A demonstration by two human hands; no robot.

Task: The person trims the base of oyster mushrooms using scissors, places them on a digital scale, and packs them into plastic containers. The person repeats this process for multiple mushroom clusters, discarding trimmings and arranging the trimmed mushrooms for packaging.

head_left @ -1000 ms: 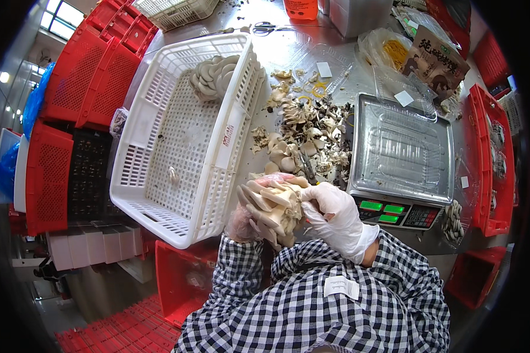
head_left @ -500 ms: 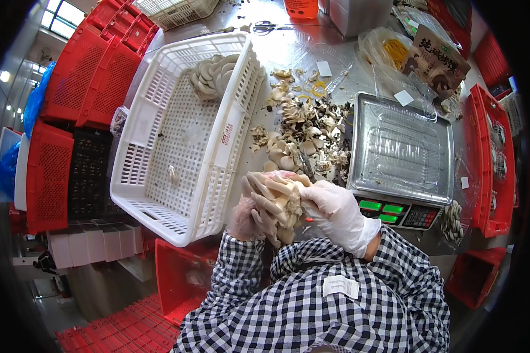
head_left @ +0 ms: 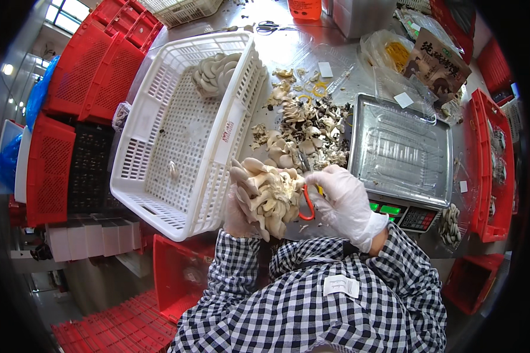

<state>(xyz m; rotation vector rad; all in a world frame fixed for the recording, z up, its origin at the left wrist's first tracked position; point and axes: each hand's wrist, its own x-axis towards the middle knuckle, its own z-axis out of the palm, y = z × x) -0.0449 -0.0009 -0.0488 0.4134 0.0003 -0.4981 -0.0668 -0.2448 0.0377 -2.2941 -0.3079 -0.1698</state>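
A pale oyster mushroom cluster is gripped in my gloved left hand, its cut-looking cream base turned up and to the right. My gloved right hand is closed around red-and-yellow-handled scissors, right beside the cluster. The blades point away from me, over the trimmings. Beyond both hands lies a heap of mushroom scraps and dark crumbs on the metal table. To the left, a white perforated basket holds another mushroom cluster at its far end and a small loose piece near the front.
A scale with a clear plastic tray on its platform stands right of the scraps. Farther back are another pair of scissors, a bag of yellow bands and an orange container. Red crates flank the table.
The cluster has turned in my left hand, showing its base. My right hand has drawn slightly right, off the cluster, and the scissors' red handle now shows clearly.
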